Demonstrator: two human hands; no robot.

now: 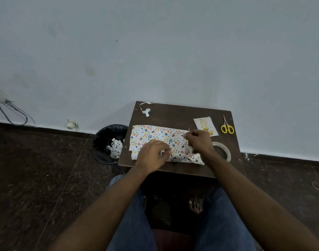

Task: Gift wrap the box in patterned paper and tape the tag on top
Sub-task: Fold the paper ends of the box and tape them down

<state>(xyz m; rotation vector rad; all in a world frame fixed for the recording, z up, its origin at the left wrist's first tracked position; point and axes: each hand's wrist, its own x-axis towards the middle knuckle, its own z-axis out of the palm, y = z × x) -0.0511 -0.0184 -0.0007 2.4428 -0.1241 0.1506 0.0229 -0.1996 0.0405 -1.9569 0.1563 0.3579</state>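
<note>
- Step in hand, judging by the layout: folding the paper over the box, which sits hidden under the sheet and hands near the table's near edge.
- To do well: pull the sheet taut before creasing, keep the overlap square to the box edge, pin the seam with 1 hand while the other fetches tape.
- Left hand: knuckles up, fingers curled together, tips pinching a crumpled bit of paper near the sheet's near edge.
- Right hand: fingers bunched into a loose fist over the sheet's right part, apparently gripping a fold; exact contact hidden by the knuckles, so cannot tell for sure.
- Paper lies flat across the middle of the table, left end free, right end under the hands.
- Tape roll just right of the right wrist, within easy reach.
- Tag far right of the sheet, not yet used; scissors right of the tag.
- Risk: loose left end may skew the wrap if not squared first.
- Bin with scraps left of the table.
</note>
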